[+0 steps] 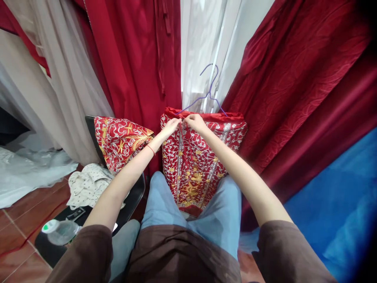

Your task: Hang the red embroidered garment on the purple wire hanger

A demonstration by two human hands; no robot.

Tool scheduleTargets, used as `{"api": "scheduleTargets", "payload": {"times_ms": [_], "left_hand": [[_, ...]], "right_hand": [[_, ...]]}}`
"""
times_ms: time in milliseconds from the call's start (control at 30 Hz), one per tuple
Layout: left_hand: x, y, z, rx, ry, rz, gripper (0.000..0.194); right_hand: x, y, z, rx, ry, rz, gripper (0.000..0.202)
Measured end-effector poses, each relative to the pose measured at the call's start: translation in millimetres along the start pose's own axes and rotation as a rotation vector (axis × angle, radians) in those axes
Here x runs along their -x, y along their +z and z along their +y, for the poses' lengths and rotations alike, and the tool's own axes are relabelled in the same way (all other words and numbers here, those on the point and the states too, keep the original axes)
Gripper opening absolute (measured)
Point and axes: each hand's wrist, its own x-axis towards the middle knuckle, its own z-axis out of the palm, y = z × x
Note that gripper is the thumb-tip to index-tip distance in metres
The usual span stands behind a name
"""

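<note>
A red skirt [194, 169], thickly embroidered in silver and gold, hangs in front of my knees. Its plain red waistband [232, 117] runs along the top, where a purple wire hanger [209, 93] sticks up. Narrow red ties [188, 147] dangle down the front from the waistband. My left hand [171, 126] is closed in a pinch on a tie at the waistband, left of centre. Right beside it, my right hand [196, 122] also pinches a tie, fingertips nearly touching those of the left. The exact shape of the ties between the fingers is too small to make out.
Another embroidered red garment [118, 141] drapes over a black chair [140, 192] at my left. On the seat lie a dotted white cloth [88, 184] and a clear plastic bottle [60, 232]. Red garments [135, 47] hang behind; blue fabric [338, 196] spreads at the right.
</note>
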Motion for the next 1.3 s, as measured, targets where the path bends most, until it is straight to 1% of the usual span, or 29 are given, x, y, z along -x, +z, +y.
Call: {"api": "scheduleTargets", "payload": {"times_ms": [33,100,167,233,300,400,433,500,533,567,600,633,667,700,733,767,800,833,867,933,967,1067,1133,1167,1233,1300], "left_hand": [[0,0.5,1,0.030,-0.024,0.007,0.022],[1,1.1,3,0.058,-0.008,0.051,0.020],[2,0.2,2,0.029,0.061,0.102,0.021],[1,-3.3,-1,-0.041,0.143,0.127,0.021],[2,-10.2,-4,-0.102,0.214,0.144,0.019],[7,-26.6,-8,-0.147,0.305,0.135,0.010],[10,-33.0,-8,-0.176,0.327,0.102,0.013],[17,-45.0,-6,-0.324,0.320,0.041,0.018],[20,-49.6,-5,-0.431,0.287,0.055,0.018],[23,-52.7,-3,-0.526,0.251,0.104,0.017],[24,-53.9,-1,-0.588,0.229,0.187,0.014],[23,-53.2,1,-0.600,0.240,0.295,0.013],[22,-50.7,4,-0.558,0.280,0.406,0.014],[19,-46.7,6,-0.468,0.336,0.492,0.017],[16,-41.8,8,-0.353,0.383,0.537,0.020],[13,-36.5,11,-0.232,0.401,0.535,0.023],[10,-31.5,13,-0.117,0.388,0.482,0.026],[8,-27.1,14,-0.020,0.356,0.383,0.029],[8,-23.6,15,0.049,0.324,0.260,0.032],[11,-19.5,16,0.098,0.303,0.038,0.034],[13,-18.4,17,0.094,0.312,-0.031,0.034],[24,-15.7,17,0.071,0.305,-0.128,0.026],[30,-14.0,17,0.090,0.252,-0.181,0.016],[31,-13.6,16,0.099,0.232,-0.230,0.013],[31,-14.3,14,0.086,0.198,-0.221,0.011],[30,-15.8,9,0.067,0.159,-0.236,0.009]], "right_hand": [[1,-1,1,-0.011,-0.006,0.000,0.022],[4,-1,2,-0.073,-0.012,0.001,0.024],[7,0,5,-0.181,0.014,-0.022,0.024],[10,0,10,-0.257,0.088,-0.057,0.022],[13,-1,15,-0.223,0.189,-0.078,0.018],[14,-5,24,-0.102,0.269,-0.036,0.020],[14,-7,27,-0.072,0.267,-0.005,0.022],[14,-12,30,-0.014,0.199,0.026,0.019],[14,-14,31,0.013,0.144,0.007,0.014],[15,-16,31,0.025,0.076,-0.037,0.008],[16,-18,30,0.013,0.006,-0.103,0.007],[16,-19,28,-0.029,-0.058,-0.178,0.013],[18,-20,25,-0.094,-0.106,-0.244,0.021],[18,-21,23,-0.166,-0.142,-0.285,0.028],[19,-22,20,-0.235,-0.167,-0.307,0.034],[20,-23,17,-0.295,-0.182,-0.310,0.039],[20,-23,14,-0.344,-0.189,-0.295,0.043],[20,-24,12,-0.383,-0.194,-0.270,0.046],[20,-25,10,-0.410,-0.197,-0.240,0.048],[20,-26,7,-0.420,-0.214,-0.183,0.050],[21,-27,7,-0.398,-0.232,-0.167,0.050],[22,-29,6,-0.224,-0.361,-0.192,0.042],[21,-30,6,-0.060,-0.499,-0.194,0.034],[20,-30,7,0.037,-0.564,-0.192,0.032],[15,-29,10,0.198,-0.684,-0.159,0.030],[12,-27,12,0.371,-0.766,-0.126,0.029]]}}
